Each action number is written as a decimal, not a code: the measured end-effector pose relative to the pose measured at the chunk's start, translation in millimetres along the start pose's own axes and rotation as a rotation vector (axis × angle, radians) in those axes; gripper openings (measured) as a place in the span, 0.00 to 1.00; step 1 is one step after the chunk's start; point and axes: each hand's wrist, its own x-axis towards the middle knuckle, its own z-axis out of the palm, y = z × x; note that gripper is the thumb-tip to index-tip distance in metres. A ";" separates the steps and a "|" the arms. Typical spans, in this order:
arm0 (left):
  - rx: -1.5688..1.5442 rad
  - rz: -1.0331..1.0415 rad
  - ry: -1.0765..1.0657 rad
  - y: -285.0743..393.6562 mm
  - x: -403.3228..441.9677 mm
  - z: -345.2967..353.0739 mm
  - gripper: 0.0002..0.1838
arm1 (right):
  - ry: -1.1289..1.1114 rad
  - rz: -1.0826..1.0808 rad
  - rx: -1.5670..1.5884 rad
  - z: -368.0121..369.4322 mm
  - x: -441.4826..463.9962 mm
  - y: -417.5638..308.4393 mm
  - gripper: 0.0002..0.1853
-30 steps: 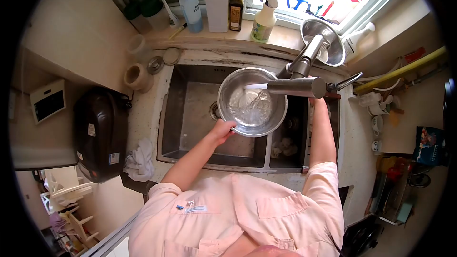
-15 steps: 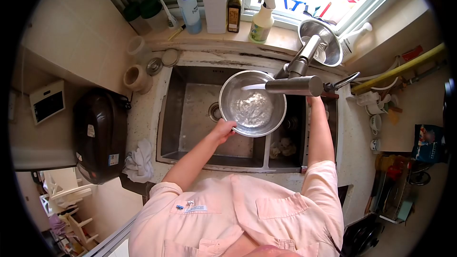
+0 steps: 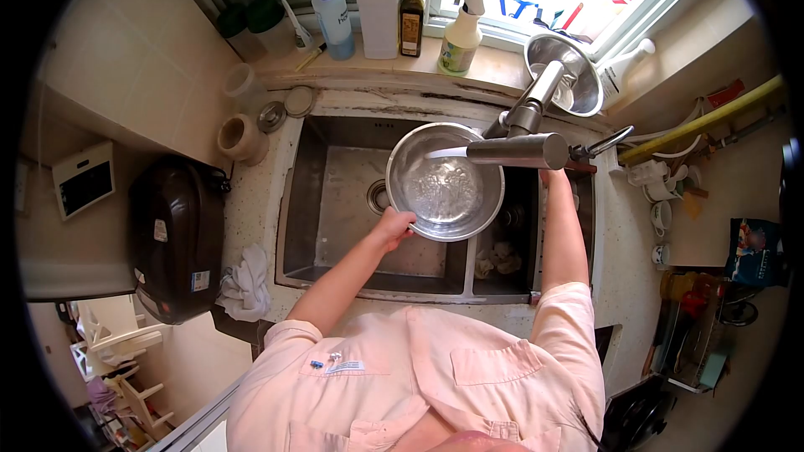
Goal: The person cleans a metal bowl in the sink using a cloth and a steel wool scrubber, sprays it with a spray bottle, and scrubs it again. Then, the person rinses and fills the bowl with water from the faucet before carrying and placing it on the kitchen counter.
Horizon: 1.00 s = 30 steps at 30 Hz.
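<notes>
My left hand (image 3: 393, 229) grips the lower left rim of a round metal bowl (image 3: 445, 182), thumb over the edge. The bowl is over the sink (image 3: 352, 243), across the divider between its two basins. Water runs from the faucet (image 3: 519, 152) into the bowl, and rippling water covers its bottom. My right hand (image 3: 553, 176) is mostly hidden behind the faucet head, with the forearm reaching up along the right side of the small basin; its fingers and anything in them cannot be seen.
On the sill behind the sink stand several bottles (image 3: 380, 17) and a second metal bowl (image 3: 565, 75). A white cloth (image 3: 244, 285) and a dark appliance (image 3: 177, 238) lie to the left. Cups (image 3: 662, 216) hang at the right, and something pale (image 3: 500, 259) sits in the small basin.
The water inside the bowl has spread and looks higher, its surface pattern changed. The bowl has shifted very slightly against the sink. Both hands have stayed nearly in place.
</notes>
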 end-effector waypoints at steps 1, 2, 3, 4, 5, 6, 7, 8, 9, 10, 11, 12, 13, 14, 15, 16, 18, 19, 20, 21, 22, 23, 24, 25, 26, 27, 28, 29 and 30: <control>0.004 -0.001 0.006 0.4 -0.2 0.3 0.08 | -0.003 -0.006 0.007 0.3 -1.4 -1.6 0.17; 0.009 -0.002 0.008 -0.3 1.0 0.0 0.08 | -0.003 0.002 0.002 0.5 -1.8 -2.5 0.17; 0.014 -0.003 0.011 -1.9 3.0 -0.7 0.08 | -0.003 0.011 -0.003 0.7 -1.9 -3.3 0.17; 0.018 -0.005 0.013 -2.8 3.9 -1.1 0.08 | -0.003 0.019 -0.008 0.9 -1.9 -3.6 0.17; 0.014 -0.003 0.010 -2.8 3.7 -1.1 0.08 | -0.012 0.041 0.006 -0.3 1.2 -1.3 0.17; 0.010 -0.001 0.007 -2.6 3.1 -0.9 0.08 | -0.022 0.062 0.021 -2.3 6.6 3.0 0.17; 0.006 0.001 0.004 -2.1 2.5 -0.6 0.08 | -0.031 0.084 0.035 -3.6 10.9 6.3 0.17; 0.006 0.000 0.007 -1.4 1.9 -0.2 0.08 | -0.032 0.089 0.037 -3.5 13.0 7.3 0.17; 0.005 -0.002 0.011 -0.6 1.0 0.2 0.08 | -0.033 0.095 0.038 -3.7 14.7 8.6 0.17; 0.006 -0.004 0.015 -0.2 0.5 0.5 0.08 | -0.033 0.102 0.040 -4.5 15.9 10.2 0.17; 0.006 -0.008 0.013 -0.2 0.4 0.7 0.07 | -0.031 0.096 0.045 -4.0 13.4 8.1 0.17; 0.006 -0.013 0.011 -0.3 0.3 0.7 0.07 | -0.029 0.091 0.050 -3.6 10.8 6.2 0.16; 0.006 -0.017 0.010 -0.4 0.2 0.7 0.06 | -0.028 0.086 0.055 -2.9 8.1 4.2 0.16; 0.009 -0.017 0.013 -0.5 0.2 0.7 0.06 | -0.025 0.079 0.056 -2.1 5.6 2.3 0.16; 0.012 -0.016 0.015 -0.4 0.1 0.6 0.06 | -0.022 0.072 0.058 -1.1 3.2 0.5 0.16; 0.016 -0.015 0.018 -0.3 0.2 0.5 0.06 | -0.019 0.064 0.060 -0.7 2.3 -0.3 0.16; -0.005 -0.008 -0.001 -3.7 4.2 -1.3 0.06 | -0.037 0.063 0.076 -2.3 7.8 4.5 0.16; -0.016 -0.005 -0.011 -4.9 5.6 -1.9 0.06 | -0.046 0.062 0.084 -3.4 10.2 7.0 0.16; -0.012 -0.006 -0.006 -3.9 4.6 -1.2 0.06 | -0.043 0.063 0.081 -3.4 9.6 6.3 0.16; -0.009 -0.006 -0.001 -2.3 2.5 -0.1 0.06 | -0.041 0.063 0.079 -3.3 8.8 5.6 0.16; -0.005 -0.007 0.005 -1.4 1.4 0.5 0.06 | -0.039 0.063 0.076 -3.0 8.1 5.0 0.16; -0.008 -0.007 0.003 -1.7 1.7 0.5 0.06 | -0.033 0.066 0.079 -2.0 6.1 2.8 0.16; -0.011 -0.006 0.001 -2.3 2.4 0.3 0.06 | -0.026 0.069 0.081 -0.8 3.6 -0.1 0.16; -0.013 -0.006 0.000 -2.9 3.1 0.0 0.07 | -0.020 0.073 0.083 0.0 2.0 -1.8 0.16; -0.014 -0.004 -0.001 -3.7 3.9 -0.3 0.07 | -0.019 0.070 0.078 0.1 1.3 -2.2 0.16; -0.015 -0.002 -0.002 -4.4 4.7 -0.7 0.07 | -0.018 0.068 0.072 0.1 0.9 -2.4 0.16; -0.017 0.000 -0.003 -4.9 5.3 -1.0 0.07 | -0.017 0.066 0.066 0.0 0.8 -2.6 0.16; -0.018 0.002 0.002 -5.4 5.7 -1.2 0.07 | -0.020 0.070 0.065 -0.4 1.5 -1.9 0.16; -0.019 0.004 0.006 -6.0 5.9 -1.4 0.07 | -0.022 0.074 0.064 -0.9 3.3 -0.5 0.16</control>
